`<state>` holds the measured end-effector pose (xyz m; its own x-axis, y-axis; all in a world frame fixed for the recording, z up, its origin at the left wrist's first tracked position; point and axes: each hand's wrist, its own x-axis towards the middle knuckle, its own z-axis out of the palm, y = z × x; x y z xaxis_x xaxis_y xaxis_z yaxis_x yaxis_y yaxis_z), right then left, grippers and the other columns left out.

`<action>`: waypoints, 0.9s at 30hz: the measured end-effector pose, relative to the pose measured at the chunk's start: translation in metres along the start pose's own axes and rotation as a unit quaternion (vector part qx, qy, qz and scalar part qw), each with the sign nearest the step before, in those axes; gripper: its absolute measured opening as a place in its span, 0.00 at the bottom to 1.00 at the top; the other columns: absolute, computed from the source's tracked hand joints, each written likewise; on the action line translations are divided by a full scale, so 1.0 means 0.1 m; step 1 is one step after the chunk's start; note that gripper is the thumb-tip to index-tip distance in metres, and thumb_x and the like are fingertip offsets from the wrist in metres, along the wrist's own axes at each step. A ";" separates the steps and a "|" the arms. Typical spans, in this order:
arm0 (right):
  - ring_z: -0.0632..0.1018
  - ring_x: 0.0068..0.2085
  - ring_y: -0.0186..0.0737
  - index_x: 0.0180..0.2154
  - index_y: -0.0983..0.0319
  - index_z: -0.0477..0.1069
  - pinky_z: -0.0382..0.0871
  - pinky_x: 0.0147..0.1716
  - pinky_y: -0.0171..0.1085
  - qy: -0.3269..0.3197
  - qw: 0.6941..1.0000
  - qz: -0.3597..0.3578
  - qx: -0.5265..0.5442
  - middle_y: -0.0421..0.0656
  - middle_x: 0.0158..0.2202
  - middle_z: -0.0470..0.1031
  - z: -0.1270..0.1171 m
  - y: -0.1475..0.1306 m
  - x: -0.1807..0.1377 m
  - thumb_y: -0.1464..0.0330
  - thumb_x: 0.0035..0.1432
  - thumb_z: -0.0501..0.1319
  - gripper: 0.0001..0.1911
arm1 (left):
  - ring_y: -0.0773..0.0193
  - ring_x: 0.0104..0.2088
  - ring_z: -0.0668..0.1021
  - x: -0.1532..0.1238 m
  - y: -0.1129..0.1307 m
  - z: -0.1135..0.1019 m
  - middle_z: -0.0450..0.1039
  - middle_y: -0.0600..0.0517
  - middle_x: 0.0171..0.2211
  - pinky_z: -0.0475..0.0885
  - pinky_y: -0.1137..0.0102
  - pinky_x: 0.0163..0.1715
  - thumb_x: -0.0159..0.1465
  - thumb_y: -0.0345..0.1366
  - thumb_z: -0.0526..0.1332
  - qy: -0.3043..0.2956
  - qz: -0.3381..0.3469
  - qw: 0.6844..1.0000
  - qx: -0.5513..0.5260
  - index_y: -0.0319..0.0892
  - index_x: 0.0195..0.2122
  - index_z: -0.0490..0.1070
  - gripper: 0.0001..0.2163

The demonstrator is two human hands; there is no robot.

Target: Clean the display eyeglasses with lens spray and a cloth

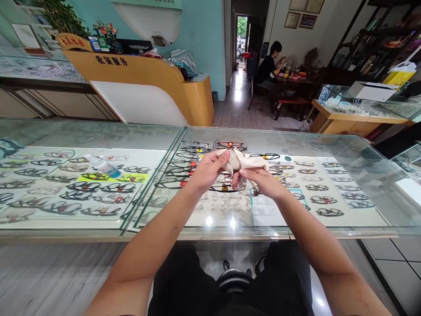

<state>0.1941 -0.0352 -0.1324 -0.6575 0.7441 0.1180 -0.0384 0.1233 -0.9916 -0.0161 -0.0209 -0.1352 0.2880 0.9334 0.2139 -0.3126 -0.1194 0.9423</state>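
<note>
Both my hands meet above the glass display counter (230, 219). My left hand (208, 169) is closed, pinching a cream cleaning cloth (245, 161) between thumb and fingers. My right hand (263, 182) is closed too, its thumb pressing the cloth from below, with a thin pair of glasses (248, 188) partly showing under its fingers. The cloth wraps part of the glasses, so the lenses are mostly hidden.
Rows of eyeglass frames (88, 188) lie under the glass. A small spray bottle (103, 166) lies on the counter at left. An orange reception desk (148, 79) stands behind. Another person (271, 66) sits at a far table. More glass cases (362, 109) stand at right.
</note>
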 end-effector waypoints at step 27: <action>0.78 0.43 0.42 0.37 0.59 0.87 0.69 0.51 0.40 0.087 0.996 0.016 -0.016 0.43 0.39 0.86 0.06 0.05 0.01 0.47 0.70 0.63 0.25 | 0.66 0.21 0.77 0.02 -0.04 0.04 0.79 0.50 0.25 0.72 0.72 0.23 0.62 0.57 0.77 0.049 0.022 0.998 -0.012 0.39 0.35 0.77 0.24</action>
<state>0.1888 -0.0381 -0.1376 -0.5168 0.8507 0.0963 0.0065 0.1163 -0.9932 -0.0102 -0.0202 -0.1376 0.1836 0.9564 0.2273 -0.3441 -0.1541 0.9262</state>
